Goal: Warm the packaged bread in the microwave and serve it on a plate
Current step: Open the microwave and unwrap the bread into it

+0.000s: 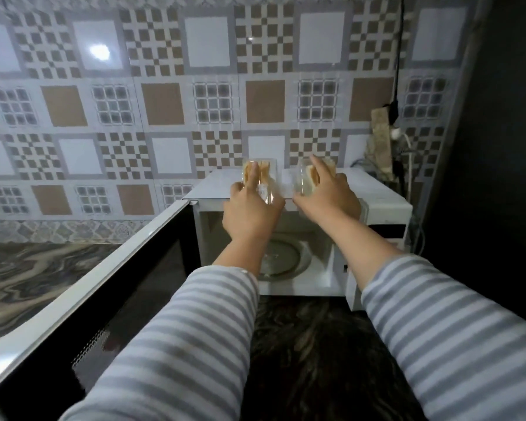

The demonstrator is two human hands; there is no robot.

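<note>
both hands reaching onto top of white microwave (386,205). left hand (251,212) gripping clear plastic bread pack (260,177), fingers curling round it. right hand (328,194) gripping second clear bread pack (308,177), index finger stretching up over it. both packs sitting upright on microwave roof, just beside each other. microwave door (82,302) standing open at left, glass turntable (283,258) showing inside. microwave standing on dark marbled table (310,344).

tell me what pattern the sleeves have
Grey and white horizontal stripes on both sleeves, clearest in the head view.
</note>
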